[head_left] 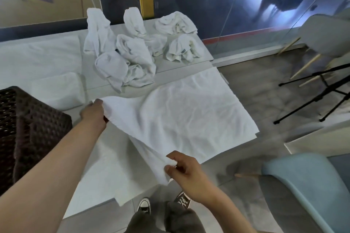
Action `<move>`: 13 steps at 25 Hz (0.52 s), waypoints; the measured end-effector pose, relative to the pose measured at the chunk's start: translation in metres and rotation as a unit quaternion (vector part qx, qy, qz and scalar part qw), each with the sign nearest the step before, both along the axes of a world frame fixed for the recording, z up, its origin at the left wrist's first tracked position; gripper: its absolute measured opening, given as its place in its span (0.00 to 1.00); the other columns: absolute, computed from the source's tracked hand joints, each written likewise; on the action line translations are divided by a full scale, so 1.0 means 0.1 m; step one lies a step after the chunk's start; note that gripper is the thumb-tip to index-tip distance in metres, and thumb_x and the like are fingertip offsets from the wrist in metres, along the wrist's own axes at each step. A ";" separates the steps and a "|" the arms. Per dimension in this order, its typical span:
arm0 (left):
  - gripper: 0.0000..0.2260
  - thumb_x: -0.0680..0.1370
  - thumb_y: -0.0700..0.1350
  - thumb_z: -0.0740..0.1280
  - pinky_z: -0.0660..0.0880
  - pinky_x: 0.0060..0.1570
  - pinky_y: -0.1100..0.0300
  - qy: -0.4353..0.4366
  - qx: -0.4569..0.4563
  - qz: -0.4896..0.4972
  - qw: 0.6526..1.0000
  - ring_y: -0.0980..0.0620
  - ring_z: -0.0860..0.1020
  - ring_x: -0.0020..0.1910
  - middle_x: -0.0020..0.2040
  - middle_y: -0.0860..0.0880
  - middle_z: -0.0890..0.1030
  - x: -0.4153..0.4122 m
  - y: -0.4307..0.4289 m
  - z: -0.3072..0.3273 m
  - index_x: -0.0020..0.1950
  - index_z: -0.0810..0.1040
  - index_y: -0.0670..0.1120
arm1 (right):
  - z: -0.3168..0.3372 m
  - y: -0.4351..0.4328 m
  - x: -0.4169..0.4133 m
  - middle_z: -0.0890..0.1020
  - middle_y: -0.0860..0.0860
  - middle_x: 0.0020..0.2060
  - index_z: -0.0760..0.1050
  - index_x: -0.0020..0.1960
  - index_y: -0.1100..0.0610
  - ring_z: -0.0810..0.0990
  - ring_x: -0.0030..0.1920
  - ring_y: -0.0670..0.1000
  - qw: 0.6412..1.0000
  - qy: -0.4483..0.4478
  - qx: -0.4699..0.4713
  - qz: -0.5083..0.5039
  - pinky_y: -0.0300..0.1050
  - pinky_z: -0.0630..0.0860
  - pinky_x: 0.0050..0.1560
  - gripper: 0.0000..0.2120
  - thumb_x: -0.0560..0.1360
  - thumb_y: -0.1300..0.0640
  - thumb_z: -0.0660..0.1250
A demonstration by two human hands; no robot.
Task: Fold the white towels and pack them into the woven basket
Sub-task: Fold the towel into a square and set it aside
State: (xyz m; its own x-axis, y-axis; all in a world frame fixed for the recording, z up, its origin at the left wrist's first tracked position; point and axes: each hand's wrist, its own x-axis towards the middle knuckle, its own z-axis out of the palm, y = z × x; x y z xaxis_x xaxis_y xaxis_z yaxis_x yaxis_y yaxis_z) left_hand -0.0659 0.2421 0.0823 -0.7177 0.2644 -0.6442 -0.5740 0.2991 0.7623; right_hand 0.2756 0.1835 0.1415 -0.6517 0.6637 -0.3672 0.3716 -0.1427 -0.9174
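The dark woven basket (28,128) stands at nine o'clock in the view, on the left end of the table (181,64). Just beyond it, toward ten o'clock, a flat folded white towel (56,89) lies on the table.

The left hand (93,113) is at the basket's three o'clock. Its fingers (98,102) are curled round the far left corner of a large white towel (189,111) and hold that corner raised off the table. The rest of this towel lies spread and creased across the middle of the table, and its right edge reaches the table's edge at three o'clock.

At twelve o'clock from the spread towel sits a heap of crumpled white towels (128,62), several of them loosely bunched.

The right hand (186,170) is at six o'clock of the spread towel, with thumb and forefinger pinching the near corner, which hangs in a fold between the two hands.

Further right on the floor, a black tripod (322,89) stands at three o'clock and a pale blue chair (303,185) at five o'clock.
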 end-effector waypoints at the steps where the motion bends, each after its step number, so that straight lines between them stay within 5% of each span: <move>1: 0.15 0.81 0.43 0.64 0.78 0.52 0.51 0.035 0.009 -0.001 0.999 0.43 0.80 0.58 0.62 0.42 0.79 0.09 0.12 0.08 0.67 0.75 0.40 | -0.04 0.10 0.11 0.78 0.53 0.33 0.79 0.50 0.54 0.71 0.31 0.46 1.000 0.010 0.000 -0.017 0.41 0.67 0.36 0.03 0.81 0.58 0.66; 4: 0.05 0.78 0.42 0.67 0.80 0.40 0.55 0.127 0.043 -0.024 0.991 0.43 0.80 0.47 0.51 0.39 0.80 0.40 0.49 0.32 0.44 0.75 0.42 | -0.14 0.39 0.50 0.70 0.58 0.34 0.74 0.43 0.60 0.68 0.34 0.48 0.996 0.013 0.024 -0.083 0.44 0.66 0.38 0.12 0.81 0.54 0.67; 6: 0.06 0.76 0.44 0.68 0.81 0.36 0.55 0.172 0.043 -0.046 0.983 0.43 0.81 0.45 0.51 0.39 0.81 0.66 0.78 0.35 0.49 0.77 0.42 | -0.22 0.61 0.80 0.68 0.59 0.34 0.73 0.43 0.63 0.67 0.35 0.49 0.988 0.011 0.045 -0.146 0.46 0.65 0.38 0.14 0.81 0.54 0.68; 10: 0.08 0.76 0.48 0.67 0.81 0.50 0.50 0.277 0.017 -0.141 0.950 0.45 0.82 0.48 0.48 0.45 0.83 1.30 1.36 0.47 0.48 0.78 0.44 | -0.36 0.96 1.41 0.70 0.46 0.30 0.76 0.39 0.59 0.66 0.32 0.44 0.964 -0.036 0.065 -0.257 0.39 0.63 0.33 0.12 0.80 0.57 0.69; 13: 0.10 0.77 0.48 0.68 0.80 0.51 0.50 0.315 0.023 -0.183 0.931 0.46 0.82 0.48 0.48 0.46 0.82 1.76 1.85 0.41 0.51 0.79 0.41 | -0.49 1.27 1.77 0.78 0.44 0.28 0.81 0.43 0.55 0.72 0.30 0.42 0.948 -0.058 0.059 -0.307 0.37 0.68 0.33 0.07 0.80 0.59 0.70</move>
State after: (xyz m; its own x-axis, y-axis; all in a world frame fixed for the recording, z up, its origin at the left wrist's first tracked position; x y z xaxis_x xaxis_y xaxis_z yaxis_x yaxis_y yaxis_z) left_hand 0.1098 0.4273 0.1231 -0.8057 0.5823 -0.1088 0.1242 0.3457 0.9301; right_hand 0.4529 0.3107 0.0924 -0.0891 0.9456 -0.3130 0.3516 -0.2641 -0.8981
